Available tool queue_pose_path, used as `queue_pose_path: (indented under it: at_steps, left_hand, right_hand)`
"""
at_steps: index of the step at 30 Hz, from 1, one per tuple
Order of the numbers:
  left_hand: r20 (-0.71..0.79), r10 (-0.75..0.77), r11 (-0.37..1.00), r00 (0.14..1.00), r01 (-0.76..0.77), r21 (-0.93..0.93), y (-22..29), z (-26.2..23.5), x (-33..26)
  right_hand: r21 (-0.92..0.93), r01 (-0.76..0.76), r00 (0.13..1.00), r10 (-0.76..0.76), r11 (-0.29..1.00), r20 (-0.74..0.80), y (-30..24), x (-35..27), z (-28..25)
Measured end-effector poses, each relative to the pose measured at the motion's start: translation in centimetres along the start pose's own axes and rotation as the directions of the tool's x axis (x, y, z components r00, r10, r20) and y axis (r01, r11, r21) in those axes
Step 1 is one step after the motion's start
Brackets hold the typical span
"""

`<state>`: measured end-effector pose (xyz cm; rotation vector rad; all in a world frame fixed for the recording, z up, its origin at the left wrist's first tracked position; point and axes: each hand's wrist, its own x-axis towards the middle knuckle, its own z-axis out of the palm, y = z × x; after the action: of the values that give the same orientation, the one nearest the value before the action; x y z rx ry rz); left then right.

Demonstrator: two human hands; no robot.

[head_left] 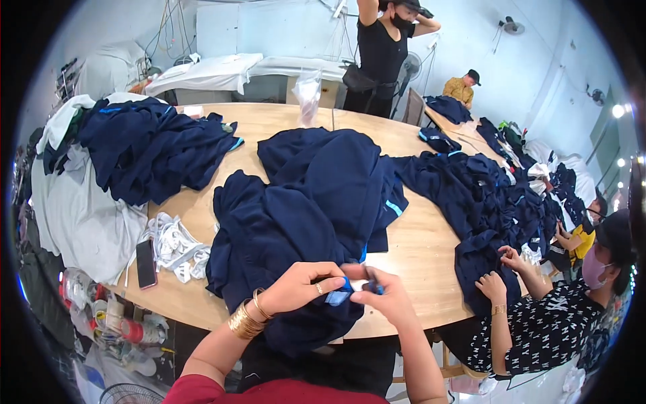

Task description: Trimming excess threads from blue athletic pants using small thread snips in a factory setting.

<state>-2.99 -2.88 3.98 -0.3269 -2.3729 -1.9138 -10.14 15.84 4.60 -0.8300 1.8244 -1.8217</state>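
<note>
A large navy garment [316, 182] lies heaped on the table in front of me, its near part hanging over the front edge. My left hand [309, 288], with gold bangles and a ring, is closed on the garment's edge, where bright blue trim and a light blue patch [338, 297] show. Close beside it, my right hand [385, 296] pinches the same edge. Between the two hands is a small white piece [359, 285], perhaps a label; the right fingertips are somewhat blurred.
White straps [176, 248] and a phone [146, 264] lie on the left. Navy garment piles rest at far left [151, 145] and right [484, 195]. A co-worker [538, 310] handles cloth at right; another person [380, 60] stands across the wooden table [417, 242].
</note>
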Motion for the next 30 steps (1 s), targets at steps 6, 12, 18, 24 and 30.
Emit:
queue_pose_path:
  at_steps: [6,12,18,24,30]
  left_hand:
    - [-0.019,0.044,0.978,0.999,-0.04,0.203,1.0,0.5,-0.5]
    - [-0.491,0.165,0.795,0.855,0.179,0.579,-2.5,-3.2,-0.1]
    - [0.063,-0.284,0.955,0.957,0.288,-0.072,-1.6,-0.5,-0.1]
    - [0.139,-0.28,0.956,0.95,0.263,0.129,-4.8,-0.8,-5.6]
    - [-0.541,-0.224,0.877,0.811,0.41,0.251,-7.2,-5.7,-9.4]
  right_hand:
    - [-0.07,0.02,0.988,-0.031,0.997,-0.151,-1.9,-1.8,-3.0]
    - [0.103,0.36,0.647,-0.168,0.927,-0.744,-4.4,-2.7,-9.2]
    - [-0.709,-0.249,0.615,-0.458,0.66,-0.642,4.6,-1.3,-13.6]
    - [-0.489,-0.254,0.487,-0.327,0.835,-0.81,14.8,-6.0,-24.0]
    - [-0.86,-0.376,0.704,-0.497,0.345,-0.507,11.9,-5.3,-20.3]
